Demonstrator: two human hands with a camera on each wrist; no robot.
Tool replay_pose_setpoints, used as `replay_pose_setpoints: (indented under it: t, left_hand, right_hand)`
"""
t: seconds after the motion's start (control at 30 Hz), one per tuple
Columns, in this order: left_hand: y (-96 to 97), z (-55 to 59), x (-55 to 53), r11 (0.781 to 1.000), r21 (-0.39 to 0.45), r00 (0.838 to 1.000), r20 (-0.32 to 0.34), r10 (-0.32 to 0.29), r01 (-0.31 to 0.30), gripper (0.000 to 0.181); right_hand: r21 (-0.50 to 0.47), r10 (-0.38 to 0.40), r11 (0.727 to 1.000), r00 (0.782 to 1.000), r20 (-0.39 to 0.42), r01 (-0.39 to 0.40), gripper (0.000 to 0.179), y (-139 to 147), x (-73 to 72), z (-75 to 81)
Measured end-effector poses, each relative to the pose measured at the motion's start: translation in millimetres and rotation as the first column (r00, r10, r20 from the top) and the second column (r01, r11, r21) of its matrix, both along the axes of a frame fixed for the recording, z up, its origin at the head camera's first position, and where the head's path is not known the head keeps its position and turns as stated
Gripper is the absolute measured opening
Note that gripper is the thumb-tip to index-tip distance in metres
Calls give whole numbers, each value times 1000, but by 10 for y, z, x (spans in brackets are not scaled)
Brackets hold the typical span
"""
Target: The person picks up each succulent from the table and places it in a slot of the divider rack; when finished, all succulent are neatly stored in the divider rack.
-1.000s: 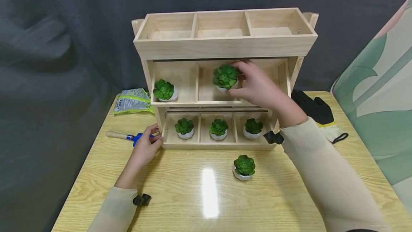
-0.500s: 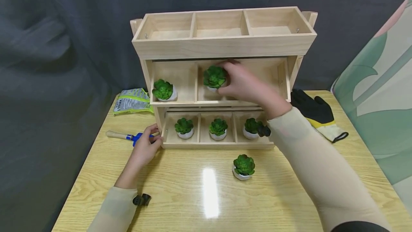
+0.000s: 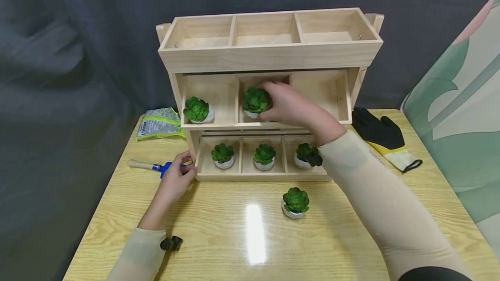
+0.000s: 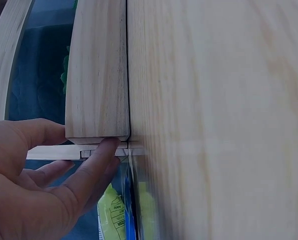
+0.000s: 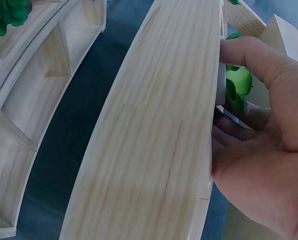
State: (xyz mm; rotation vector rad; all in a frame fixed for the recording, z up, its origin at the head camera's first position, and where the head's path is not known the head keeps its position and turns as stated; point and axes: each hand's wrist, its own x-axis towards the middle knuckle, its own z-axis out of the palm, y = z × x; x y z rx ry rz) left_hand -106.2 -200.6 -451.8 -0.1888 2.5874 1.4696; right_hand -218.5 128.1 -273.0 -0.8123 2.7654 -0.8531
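In the head view my right hand (image 3: 291,104) holds a small potted succulent (image 3: 255,100) with a white pot, inside the middle compartment of the middle tier. The right wrist view shows its green leaves (image 5: 238,82) between thumb and fingers, with the tier's front board (image 5: 144,125) hiding most of the pot. My left hand (image 3: 177,179) grips the lower left corner of the three-tier wooden planter stand (image 3: 269,57). Its thumb and fingers touch the end of the bottom tray's board (image 4: 99,75) in the left wrist view.
Another succulent (image 3: 196,109) sits in the middle tier's left compartment, and one (image 3: 295,200) stands on the table (image 3: 211,229). Each bottom compartment holds a succulent (image 3: 264,155). A blue trowel (image 3: 146,165) and a yellow-green bag (image 3: 160,124) lie left, work gloves (image 3: 384,138) right.
My right hand has carried the succulent leftward and lower into the middle compartment. My left hand has stayed at the stand's corner.
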Motion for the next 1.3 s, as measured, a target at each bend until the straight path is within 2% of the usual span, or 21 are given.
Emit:
replay_pose_setpoints:
  t: [0.33,0.83,1.1,1.3]
  left_hand:
    - [4,29,17,1000,5,1000,1,2,-2,64]
    - [-11,-14,4,1000,5,1000,-18,3,-3,64]
    - [-13,-15,5,1000,9,1000,-19,4,-4,64]
    - [-9,-13,4,1000,13,1000,-14,5,-5,64]
  right_hand:
    - [24,43,999,999,-16,-43,69,-30,22,-16]
    - [-76,60,996,994,93,-53,74,17,88,11]
    - [-94,71,994,992,104,-61,79,80,125,47]
    - [-140,65,989,995,72,-54,78,188,178,35]
